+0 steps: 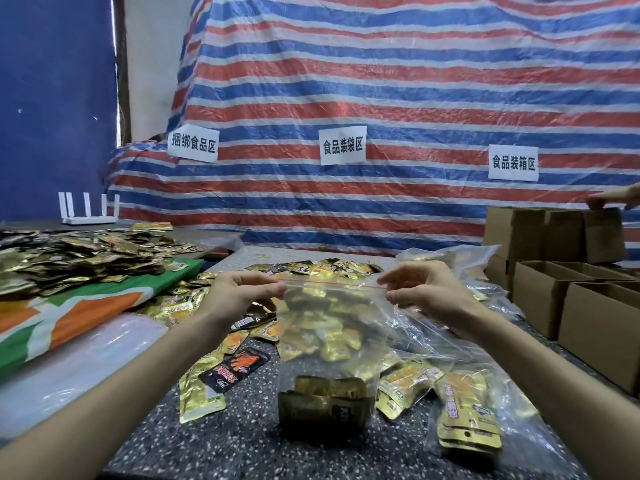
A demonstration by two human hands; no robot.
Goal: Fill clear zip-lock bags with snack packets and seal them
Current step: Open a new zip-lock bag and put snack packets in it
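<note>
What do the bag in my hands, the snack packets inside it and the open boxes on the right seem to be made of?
Zip-lock bag: thin clear plastic film, glossy; the contents show through and it creases. Snack packets: probably metallised foil laminate, shiny gold. Boxes: brown cardboard, matte; whether corrugated cannot be told.

Backdrop: creased tarpaulin (398, 81) striped red, white and blue, covering the rear.
Left side: dark blue sheet (52, 98); pale wall strip (152, 46) beside it.
Signs: three white paper labels (343, 145) on the tarpaulin.
Counter (242, 434): dark, speckled top.
Light: soft, even.
</note>
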